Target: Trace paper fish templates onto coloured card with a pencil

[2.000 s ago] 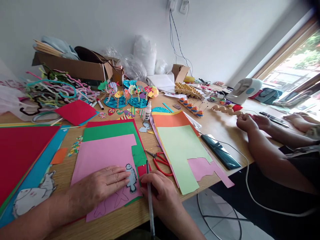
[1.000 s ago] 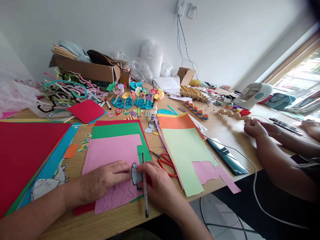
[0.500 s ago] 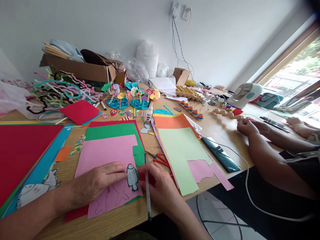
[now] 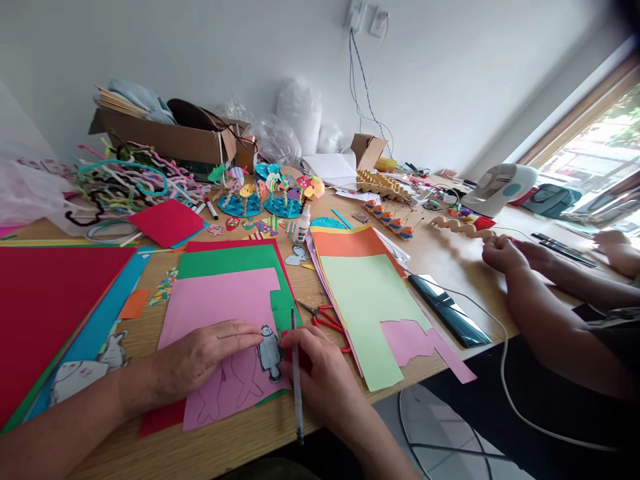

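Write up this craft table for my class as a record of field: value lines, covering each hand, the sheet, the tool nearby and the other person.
Left hand: resting on the notched pink paper sheet, fingertips at a grey fish-shaped paper cutout
Right hand: holding a slim translucent plastic pen beside the cutout
Sheet markings: dark curved outlines, partly hidden by the left hand
Beneath sheet: green paper
Tool nearby: red-handled metal scissors, right of sheet
Other person: hands at one end of a wavy tan strip
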A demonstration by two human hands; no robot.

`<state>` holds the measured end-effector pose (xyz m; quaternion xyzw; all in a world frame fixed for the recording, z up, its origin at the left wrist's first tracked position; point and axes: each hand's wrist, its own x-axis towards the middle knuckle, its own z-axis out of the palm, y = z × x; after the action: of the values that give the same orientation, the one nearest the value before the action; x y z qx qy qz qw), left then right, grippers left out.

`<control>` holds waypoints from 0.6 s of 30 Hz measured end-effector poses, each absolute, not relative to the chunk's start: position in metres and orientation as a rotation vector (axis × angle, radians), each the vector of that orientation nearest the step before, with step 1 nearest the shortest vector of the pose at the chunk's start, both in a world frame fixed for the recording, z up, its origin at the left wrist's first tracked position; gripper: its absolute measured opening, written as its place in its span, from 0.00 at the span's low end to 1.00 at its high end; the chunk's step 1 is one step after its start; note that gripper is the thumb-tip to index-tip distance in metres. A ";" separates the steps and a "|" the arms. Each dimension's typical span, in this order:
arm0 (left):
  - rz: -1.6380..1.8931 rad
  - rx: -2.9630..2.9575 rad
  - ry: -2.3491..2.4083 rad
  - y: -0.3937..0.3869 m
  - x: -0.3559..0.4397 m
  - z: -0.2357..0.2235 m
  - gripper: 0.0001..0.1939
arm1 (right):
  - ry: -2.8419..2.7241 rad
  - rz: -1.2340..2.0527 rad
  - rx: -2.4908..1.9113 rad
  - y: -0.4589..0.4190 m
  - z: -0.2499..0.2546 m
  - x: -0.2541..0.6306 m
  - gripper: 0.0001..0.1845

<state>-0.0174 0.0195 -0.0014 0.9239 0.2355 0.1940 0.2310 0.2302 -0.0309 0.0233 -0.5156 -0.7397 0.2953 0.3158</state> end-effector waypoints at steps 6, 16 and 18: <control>0.618 2.488 0.744 0.019 -0.017 0.002 0.26 | -2.108 0.712 -1.331 -0.016 0.032 0.223 0.19; 0.587 2.428 0.697 0.019 -0.013 0.004 0.23 | -2.251 0.715 -1.309 -0.004 0.030 0.217 0.24; 0.580 2.439 0.696 0.019 -0.013 0.004 0.23 | -2.237 0.715 -1.306 -0.005 0.030 0.217 0.23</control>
<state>-0.0135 0.0192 0.0037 0.9035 0.2579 0.2148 0.2667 0.2169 -0.0047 0.0297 -0.4736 -0.8111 0.2592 0.2253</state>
